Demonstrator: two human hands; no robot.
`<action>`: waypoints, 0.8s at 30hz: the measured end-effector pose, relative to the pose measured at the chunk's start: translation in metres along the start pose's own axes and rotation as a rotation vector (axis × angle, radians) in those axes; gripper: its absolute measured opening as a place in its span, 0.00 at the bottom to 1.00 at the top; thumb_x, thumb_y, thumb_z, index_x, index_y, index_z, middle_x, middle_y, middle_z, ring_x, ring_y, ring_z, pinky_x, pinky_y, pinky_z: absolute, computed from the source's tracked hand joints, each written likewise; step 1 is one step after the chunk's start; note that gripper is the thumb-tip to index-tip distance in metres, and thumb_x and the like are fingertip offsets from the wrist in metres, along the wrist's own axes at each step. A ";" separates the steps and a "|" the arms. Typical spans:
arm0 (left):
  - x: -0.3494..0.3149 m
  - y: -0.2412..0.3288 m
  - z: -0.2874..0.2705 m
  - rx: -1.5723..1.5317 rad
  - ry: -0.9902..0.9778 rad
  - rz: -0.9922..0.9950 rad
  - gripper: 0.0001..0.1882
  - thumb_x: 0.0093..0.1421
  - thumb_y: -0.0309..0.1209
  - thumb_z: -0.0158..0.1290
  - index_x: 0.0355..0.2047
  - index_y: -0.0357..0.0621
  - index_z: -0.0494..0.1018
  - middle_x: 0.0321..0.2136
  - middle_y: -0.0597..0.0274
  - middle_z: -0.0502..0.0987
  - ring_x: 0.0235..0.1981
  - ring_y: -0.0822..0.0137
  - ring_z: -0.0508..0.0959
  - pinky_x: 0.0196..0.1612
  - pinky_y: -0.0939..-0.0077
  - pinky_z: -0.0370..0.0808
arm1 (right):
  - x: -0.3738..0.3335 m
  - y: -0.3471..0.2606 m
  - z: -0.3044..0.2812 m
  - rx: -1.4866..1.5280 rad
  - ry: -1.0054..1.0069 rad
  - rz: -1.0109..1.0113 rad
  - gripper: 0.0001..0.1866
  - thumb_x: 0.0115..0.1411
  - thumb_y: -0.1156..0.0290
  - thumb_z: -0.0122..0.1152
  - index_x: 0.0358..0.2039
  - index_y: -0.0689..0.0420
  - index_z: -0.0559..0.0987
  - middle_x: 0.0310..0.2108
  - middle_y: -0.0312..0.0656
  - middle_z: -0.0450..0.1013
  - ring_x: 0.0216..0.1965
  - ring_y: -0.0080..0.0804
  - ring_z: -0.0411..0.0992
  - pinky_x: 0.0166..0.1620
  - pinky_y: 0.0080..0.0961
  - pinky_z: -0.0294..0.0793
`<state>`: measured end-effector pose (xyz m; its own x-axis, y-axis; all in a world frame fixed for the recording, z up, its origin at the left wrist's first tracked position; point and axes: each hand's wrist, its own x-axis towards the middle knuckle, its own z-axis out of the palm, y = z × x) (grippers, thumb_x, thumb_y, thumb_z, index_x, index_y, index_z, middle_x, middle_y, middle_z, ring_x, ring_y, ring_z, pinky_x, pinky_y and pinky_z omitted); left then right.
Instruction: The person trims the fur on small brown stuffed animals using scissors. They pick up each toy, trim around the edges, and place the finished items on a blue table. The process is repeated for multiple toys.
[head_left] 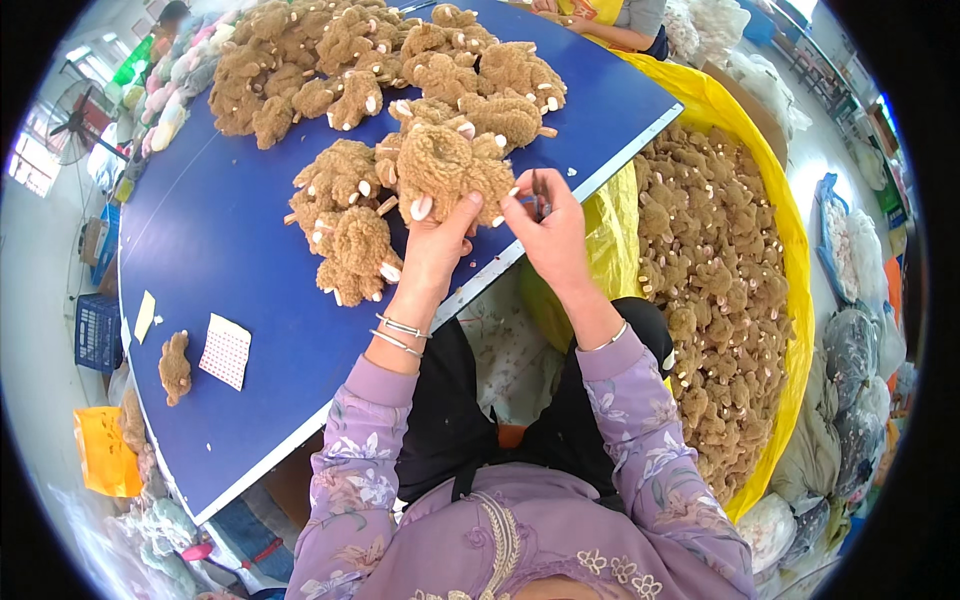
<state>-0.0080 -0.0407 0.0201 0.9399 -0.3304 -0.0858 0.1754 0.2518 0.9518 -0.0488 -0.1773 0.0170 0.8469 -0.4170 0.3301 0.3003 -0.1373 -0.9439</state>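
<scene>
My left hand is closed on a brown fluffy plush toy piece with pale pink-white tips, lifted over the near edge of the table. It looks flat and unstuffed. Small dark metal snips are in my right hand, whose thumb and fingertips pinch at a white tip on the toy's right side. Just left of my hands, several similar plush pieces lie in a loose cluster. A larger heap of them covers the far part of the table.
The blue table has a pale edge. On it lie a dotted white sheet, a yellow slip and a single plush piece. At right stands a yellow-lined container full of plush pieces. Another person's arm shows across the table.
</scene>
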 end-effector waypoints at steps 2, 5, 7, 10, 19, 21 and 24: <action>-0.001 0.000 -0.002 0.038 -0.040 0.003 0.12 0.60 0.39 0.56 0.41 0.48 0.71 0.29 0.74 0.74 0.26 0.82 0.69 0.23 0.87 0.63 | 0.001 -0.006 -0.001 0.013 -0.013 0.014 0.09 0.53 0.76 0.62 0.31 0.59 0.70 0.24 0.27 0.65 0.22 0.10 0.57 0.25 0.12 0.59; 0.003 0.007 -0.006 -0.182 -0.112 -0.133 0.18 0.59 0.40 0.56 0.46 0.48 0.70 0.36 0.72 0.77 0.33 0.81 0.75 0.26 0.87 0.67 | -0.001 -0.010 -0.011 -0.056 -0.157 0.047 0.09 0.50 0.75 0.63 0.29 0.59 0.71 0.22 0.28 0.64 0.23 0.11 0.58 0.26 0.13 0.61; 0.005 0.011 -0.013 -0.266 -0.137 -0.188 0.18 0.62 0.37 0.54 0.50 0.44 0.69 0.41 0.67 0.77 0.38 0.76 0.77 0.31 0.84 0.73 | -0.004 -0.014 -0.013 -0.076 -0.253 0.057 0.09 0.50 0.75 0.63 0.29 0.59 0.71 0.22 0.27 0.65 0.23 0.11 0.59 0.27 0.14 0.61; 0.008 0.001 -0.015 -0.278 -0.039 -0.064 0.17 0.64 0.32 0.50 0.51 0.39 0.68 0.42 0.63 0.77 0.40 0.71 0.78 0.39 0.78 0.77 | -0.008 -0.022 -0.014 -0.106 -0.359 0.055 0.09 0.50 0.76 0.62 0.28 0.58 0.70 0.21 0.27 0.65 0.23 0.11 0.59 0.27 0.13 0.61; 0.010 0.013 -0.008 -0.334 -0.158 0.070 0.16 0.66 0.32 0.46 0.53 0.40 0.67 0.47 0.61 0.75 0.47 0.67 0.76 0.49 0.69 0.75 | 0.002 -0.018 -0.022 0.016 -0.329 0.107 0.19 0.51 0.65 0.69 0.36 0.62 0.71 0.29 0.34 0.71 0.26 0.13 0.63 0.29 0.14 0.64; 0.008 0.009 -0.006 -0.330 -0.171 0.070 0.17 0.67 0.31 0.44 0.54 0.38 0.65 0.48 0.59 0.74 0.48 0.66 0.76 0.51 0.69 0.74 | 0.005 -0.015 -0.020 0.078 -0.288 0.155 0.21 0.51 0.64 0.69 0.40 0.62 0.72 0.29 0.32 0.70 0.26 0.13 0.63 0.30 0.14 0.64; 0.004 0.006 0.000 -0.283 -0.168 0.046 0.16 0.66 0.32 0.45 0.52 0.38 0.67 0.45 0.60 0.75 0.42 0.70 0.77 0.44 0.74 0.75 | 0.005 -0.017 -0.016 0.139 -0.273 0.193 0.18 0.54 0.68 0.64 0.42 0.63 0.74 0.27 0.29 0.69 0.26 0.12 0.62 0.31 0.13 0.63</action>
<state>-0.0029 -0.0405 0.0249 0.8913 -0.4526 0.0278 0.2306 0.5052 0.8316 -0.0568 -0.1916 0.0341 0.9741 -0.1658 0.1536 0.1642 0.0522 -0.9850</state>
